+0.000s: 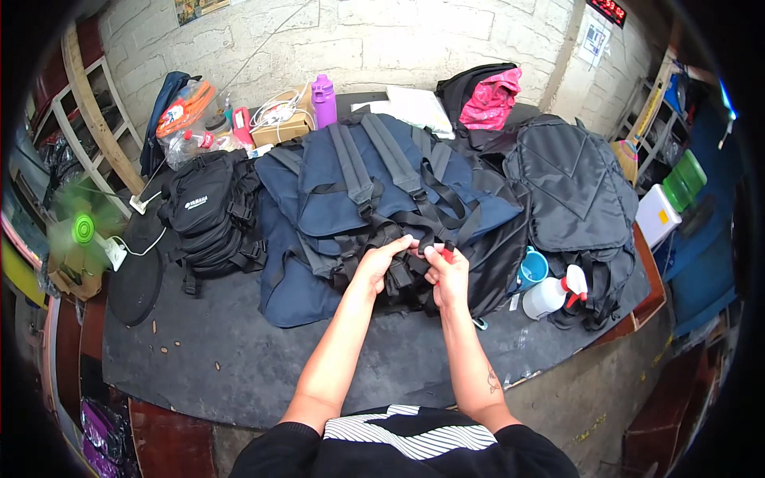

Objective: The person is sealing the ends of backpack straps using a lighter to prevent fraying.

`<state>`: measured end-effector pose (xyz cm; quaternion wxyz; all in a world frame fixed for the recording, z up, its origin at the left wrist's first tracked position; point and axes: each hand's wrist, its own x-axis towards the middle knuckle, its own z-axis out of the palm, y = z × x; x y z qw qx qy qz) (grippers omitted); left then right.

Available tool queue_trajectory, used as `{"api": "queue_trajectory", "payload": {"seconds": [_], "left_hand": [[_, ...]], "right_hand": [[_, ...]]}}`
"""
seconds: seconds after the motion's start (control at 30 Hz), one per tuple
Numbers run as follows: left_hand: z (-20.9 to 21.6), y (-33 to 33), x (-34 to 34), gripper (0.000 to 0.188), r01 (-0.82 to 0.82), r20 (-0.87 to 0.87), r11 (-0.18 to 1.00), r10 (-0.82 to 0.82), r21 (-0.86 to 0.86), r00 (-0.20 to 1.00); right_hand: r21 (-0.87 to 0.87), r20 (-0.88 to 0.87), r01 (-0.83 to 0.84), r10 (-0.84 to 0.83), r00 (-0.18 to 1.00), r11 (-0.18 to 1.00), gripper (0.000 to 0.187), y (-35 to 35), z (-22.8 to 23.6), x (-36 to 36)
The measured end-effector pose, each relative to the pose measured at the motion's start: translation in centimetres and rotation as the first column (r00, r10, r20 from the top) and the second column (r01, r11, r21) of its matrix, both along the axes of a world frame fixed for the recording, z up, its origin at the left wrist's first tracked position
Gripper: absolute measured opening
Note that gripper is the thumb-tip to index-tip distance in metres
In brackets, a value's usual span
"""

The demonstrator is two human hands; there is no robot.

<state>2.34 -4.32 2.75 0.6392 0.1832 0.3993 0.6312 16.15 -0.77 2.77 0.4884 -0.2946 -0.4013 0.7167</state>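
Note:
Both my hands are at the near edge of a pile of navy blue backpacks (319, 195) with grey padded shoulder straps. My left hand (382, 264) pinches a black webbing strap (428, 237) between thumb and fingers. Close beside it, my right hand (448, 275) is closed on the same strap. Something small and red shows at the right fingers; its kind is too small to tell. Below and between the hands hang more black straps and a black buckle (398, 275). The strap's far end runs up into the navy backpack.
A black bag (211, 203) lies left, a black backpack (570, 183) right. Near the right edge stand a white spray bottle (550, 297) and a blue mug (531, 267). A purple bottle (323, 102) stands behind. A green fan (83, 229) spins at the left beside the dark table (239, 350).

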Motion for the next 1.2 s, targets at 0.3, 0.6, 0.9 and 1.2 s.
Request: {"api": "queue_trajectory", "payload": {"seconds": [0.3,0.6,0.9,1.2], "left_hand": [[-0.5,0.1,0.9,0.018,-0.148,0.001,0.987,0.148,-0.067,0.989],[-1.9,0.4,0.6,0.013,-0.134,-0.020,0.991,0.134,0.000,0.991],[-1.1,-0.1,0.0,0.014,-0.072,-0.015,0.996,0.071,-0.056,0.997],[-1.4,-0.1,-0.6,0.012,-0.044,0.009,0.999,0.044,0.006,0.999]], "right_hand": [[0.553,0.565,-0.053,-0.328,0.757,0.832,0.022,0.5,-1.5,0.5],[0.576,0.609,-0.030,-0.404,0.683,0.817,0.021,0.3,-1.1,0.0],[0.518,0.618,-0.103,-0.289,0.731,0.849,0.022,1.3,-1.3,0.4],[0.629,0.635,-0.152,-0.391,0.666,0.763,0.017,0.8,-0.6,0.3]]}}
